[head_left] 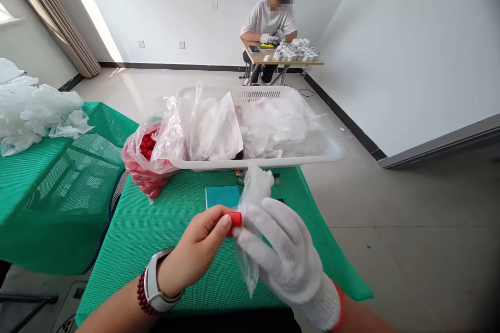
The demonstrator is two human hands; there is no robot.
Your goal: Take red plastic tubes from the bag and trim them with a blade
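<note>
Between thumb and fingers, my bare left hand [207,237] pinches a small red plastic piece [235,219]. My right hand [283,250], in a white knit glove with a red cuff, is closed on a clear plastic bag [255,187], which rises above the fingers and hangs below them. Both hands meet over the green-covered table [156,265], and the gloved fingertips touch the red piece. Past the hands stands a white plastic basket [219,165] filled with crumpled clear bags [281,125]. At its left, a clear sack [150,161] contains many similar red pieces.
A blue-green flat item [222,196] lies before the basket, with small items partly hidden behind the bag. A second green-covered table [35,177] at left carries a heap of clear plastic [39,109]. Across the room a person [269,23] sits at a table with many white pieces.
</note>
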